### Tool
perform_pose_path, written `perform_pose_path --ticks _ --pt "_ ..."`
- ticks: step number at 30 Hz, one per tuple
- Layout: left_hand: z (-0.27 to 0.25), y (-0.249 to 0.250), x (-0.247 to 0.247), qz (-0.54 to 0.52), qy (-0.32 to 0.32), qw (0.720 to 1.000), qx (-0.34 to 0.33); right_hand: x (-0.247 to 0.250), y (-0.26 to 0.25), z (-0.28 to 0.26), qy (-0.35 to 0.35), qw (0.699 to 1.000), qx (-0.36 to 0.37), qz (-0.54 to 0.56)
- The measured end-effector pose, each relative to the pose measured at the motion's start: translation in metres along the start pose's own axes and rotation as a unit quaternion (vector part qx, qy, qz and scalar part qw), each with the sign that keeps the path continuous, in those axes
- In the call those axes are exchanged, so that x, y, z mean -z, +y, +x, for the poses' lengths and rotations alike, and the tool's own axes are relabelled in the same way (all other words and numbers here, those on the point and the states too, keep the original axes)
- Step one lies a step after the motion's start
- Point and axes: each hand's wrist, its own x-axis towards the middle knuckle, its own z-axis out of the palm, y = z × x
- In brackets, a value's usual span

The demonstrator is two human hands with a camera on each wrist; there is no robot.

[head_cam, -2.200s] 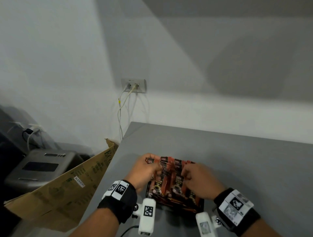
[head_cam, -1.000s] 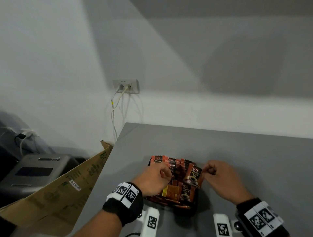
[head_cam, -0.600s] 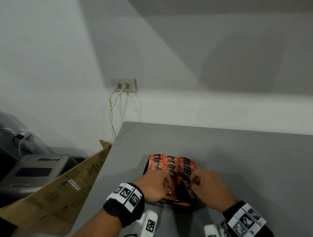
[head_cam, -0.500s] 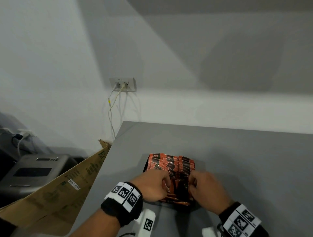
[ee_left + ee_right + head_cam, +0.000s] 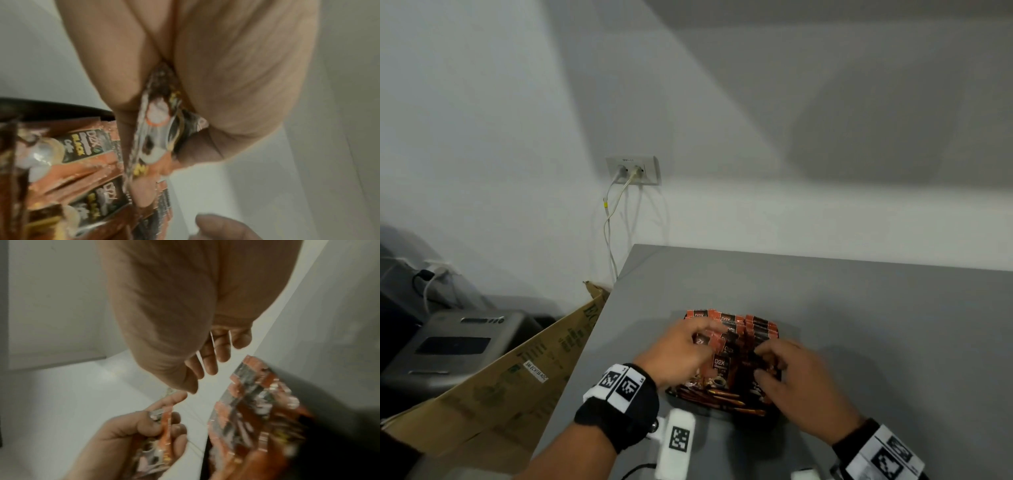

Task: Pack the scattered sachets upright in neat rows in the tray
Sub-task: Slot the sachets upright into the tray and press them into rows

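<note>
Matte grey tabletop [image 5: 859,308], glossy foil sachets [image 5: 760,329], black tray [image 5: 753,416].

The tray [image 5: 724,413] is set on the tabletop [image 5: 876,325], near its front edge and toward its left side. Sachets [image 5: 753,329] are stood upright in rows in the tray's far part, while more sachets are laid flat along its near edge. The left hand [image 5: 681,353] is placed over the tray's left side with one sachet [image 5: 156,129] pinched between its fingers [image 5: 131,97]; the right hand [image 5: 796,380] is held over the tray's right side. A cardboard box [image 5: 493,387] is leaned left of the tabletop, with a machine [image 5: 452,346] further left. A wall socket [image 5: 632,170] is mounted behind the tabletop's left corner, and cables [image 5: 608,233] are hung below it.
</note>
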Motion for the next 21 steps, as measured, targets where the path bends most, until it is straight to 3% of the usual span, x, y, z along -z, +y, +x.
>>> perform_pose_path --ticks 3,5,9,12,16,21 --pt "0.005 0.003 -0.001 -0.089 0.017 0.995 -0.049 0.008 -0.025 0.013 0.012 0.99 0.006 0.144" --pt "0.006 0.009 -0.004 -0.109 0.025 0.991 -0.069 0.011 -0.038 0.024 0.008 0.985 0.019 0.169" --pt "0.007 0.01 0.002 -0.101 0.073 0.989 -0.076 0.015 -0.05 0.048 0.03 0.993 0.025 0.115" --pt "0.003 0.005 0.016 -0.097 0.157 0.981 -0.052 0.013 -0.052 0.062 0.03 0.996 -0.007 0.089" --pt "-0.004 -0.003 0.025 -0.09 0.235 0.967 -0.047 -0.017 -0.06 0.074 -0.063 0.997 0.018 -0.028" --pt "-0.014 -0.016 0.028 -0.05 0.233 0.971 -0.036 -0.052 -0.072 0.082 -0.144 0.976 0.092 -0.134"
